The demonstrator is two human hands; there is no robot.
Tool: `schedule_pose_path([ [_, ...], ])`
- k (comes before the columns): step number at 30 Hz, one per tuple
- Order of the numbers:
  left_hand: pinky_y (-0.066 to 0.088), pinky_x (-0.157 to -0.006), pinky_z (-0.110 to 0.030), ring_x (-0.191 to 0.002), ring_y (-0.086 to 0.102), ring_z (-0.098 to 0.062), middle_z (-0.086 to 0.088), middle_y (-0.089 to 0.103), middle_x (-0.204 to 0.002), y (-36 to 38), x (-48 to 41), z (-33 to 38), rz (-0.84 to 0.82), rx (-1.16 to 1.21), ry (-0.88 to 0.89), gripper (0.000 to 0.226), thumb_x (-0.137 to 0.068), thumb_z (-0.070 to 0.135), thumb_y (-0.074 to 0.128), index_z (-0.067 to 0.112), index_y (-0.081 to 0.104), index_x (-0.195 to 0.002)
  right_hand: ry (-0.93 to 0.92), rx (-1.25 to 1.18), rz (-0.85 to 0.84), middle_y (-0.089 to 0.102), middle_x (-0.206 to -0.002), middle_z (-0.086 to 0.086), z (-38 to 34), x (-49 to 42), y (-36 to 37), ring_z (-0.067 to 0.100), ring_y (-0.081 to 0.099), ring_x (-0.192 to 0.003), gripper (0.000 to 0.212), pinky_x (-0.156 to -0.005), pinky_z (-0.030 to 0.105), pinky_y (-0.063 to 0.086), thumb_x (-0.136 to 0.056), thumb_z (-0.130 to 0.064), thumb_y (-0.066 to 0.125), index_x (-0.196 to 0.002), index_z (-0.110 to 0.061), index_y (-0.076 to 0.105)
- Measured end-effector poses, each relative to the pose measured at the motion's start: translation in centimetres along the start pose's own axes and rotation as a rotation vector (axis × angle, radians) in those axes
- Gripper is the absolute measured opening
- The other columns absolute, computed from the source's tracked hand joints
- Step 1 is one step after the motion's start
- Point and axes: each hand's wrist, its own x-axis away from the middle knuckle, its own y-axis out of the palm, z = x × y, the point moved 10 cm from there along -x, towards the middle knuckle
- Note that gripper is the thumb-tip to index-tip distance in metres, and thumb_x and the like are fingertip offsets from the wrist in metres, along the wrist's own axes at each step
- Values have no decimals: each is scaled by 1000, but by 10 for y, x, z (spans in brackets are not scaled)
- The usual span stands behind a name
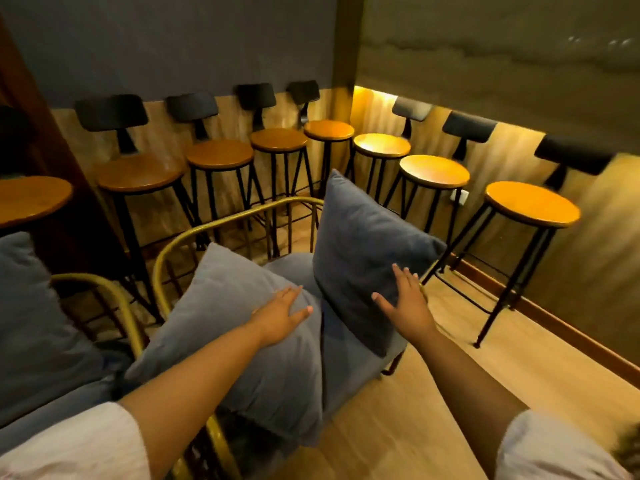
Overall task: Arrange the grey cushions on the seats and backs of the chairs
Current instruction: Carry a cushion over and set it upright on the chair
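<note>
The left hand [284, 315] lies flat, with the fingers stretched, on the top of a square grey fabric cushion [242, 341] that leans against the left side of a chair with a curved golden metal frame [221, 223]. The right hand [403, 303] is open too, with its fingers spread, and it presses the lower part of a second grey fabric cushion [367, 244], which stands upright on one corner at the right side of the same chair. Neither hand is closed around anything, and the two hands are apart, one on each cushion. Between the two cushions a grey seat pad [294, 268] shows on the seat. At the left edge of the view another grey cushion [31, 313] rests in a second golden chair [114, 299]. Behind the chairs, a row of tall bar stools with round wooden seats and black metal legs [433, 174] stands along the wall. The floor [433, 393] is of light wood.
</note>
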Motion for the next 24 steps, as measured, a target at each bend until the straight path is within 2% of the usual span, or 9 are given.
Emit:
schedule_pose_path([
  [3,15,-117,-34,-148,14,-23,-7,14,-161,-9,-38,18,7,113,24,64,-96,40,42,16,19,-150,126,-194,166,11,-160,11,28,-30,-20,27,10,-148,92,-118,43,18,-82,-43,64,-151,-18,9],
  [7,21,-116,-38,-146,22,-26,-7,21,-159,-18,-109,25,-5,258,16,66,-95,40,44,17,18,-151,337,-513,372,32,-154,10,67,-69,-23,30,33,-140,93,-112,48,33,-77,-40,71,-149,-21,15],
  [10,24,-113,-34,-144,26,-27,-9,25,-157,-29,-169,32,31,361,6,60,-97,33,44,14,22,-149,474,-608,457,26,-156,10,88,-101,-10,32,27,-143,104,-114,51,28,-72,-44,74,-150,-24,8],
  [14,26,-110,-31,-143,29,-25,-7,29,-155,-39,-267,36,-22,471,-13,65,-96,35,45,14,17,-151,586,-613,497,3,-161,7,106,-144,21,31,6,-148,133,-118,53,15,-61,-48,82,-149,-21,-14],
  [17,25,-112,-34,-144,26,-23,-5,24,-157,-28,-338,39,-117,488,3,71,-94,38,46,17,10,-152,672,-541,558,-1,-161,7,125,-174,29,34,0,-148,139,-117,56,12,-56,-53,82,-148,-19,-17],
  [21,34,-105,-40,-138,36,-26,-1,36,-152,-28,-407,42,-72,574,-9,63,-95,37,45,21,19,-150,680,-497,614,1,-161,4,167,-214,21,29,4,-148,141,-118,47,10,-50,-64,78,-149,-22,-13],
  [24,33,-109,-37,-139,37,-24,-4,39,-150,-23,-456,33,-54,664,-20,70,-90,45,51,19,23,-149,620,-511,652,10,-160,2,194,-227,22,28,18,-146,136,-118,45,20,-42,-76,73,-148,-37,-3],
])
